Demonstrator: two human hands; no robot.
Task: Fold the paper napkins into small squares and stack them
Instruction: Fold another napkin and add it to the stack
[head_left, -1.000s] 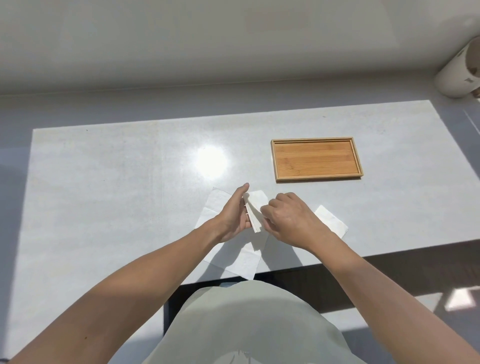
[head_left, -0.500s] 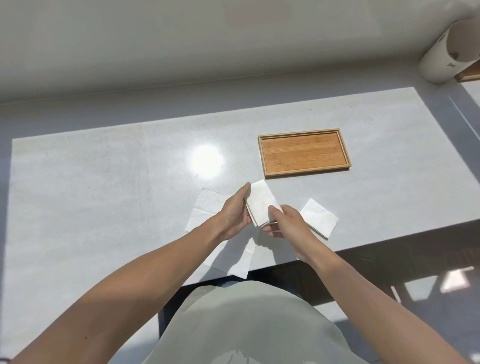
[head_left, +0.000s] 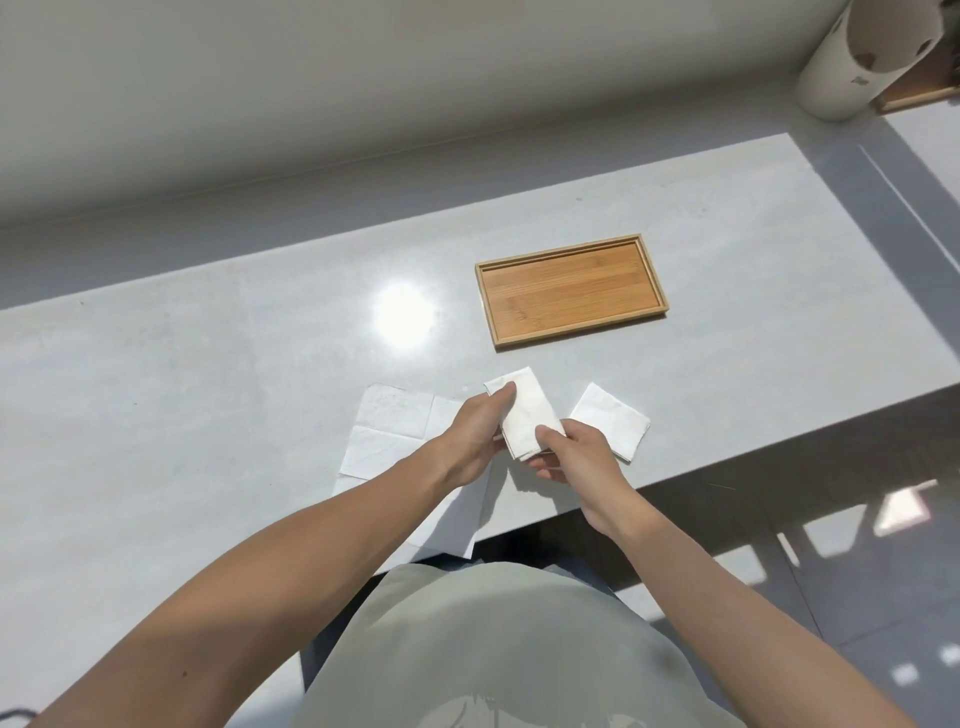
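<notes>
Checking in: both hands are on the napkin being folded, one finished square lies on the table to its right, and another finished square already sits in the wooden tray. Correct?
Not quite. The head view shows the wooden tray holding nothing. The rest stands: the left hand and right hand hold the folded napkin, and the finished square lies on the table to its right.
</notes>
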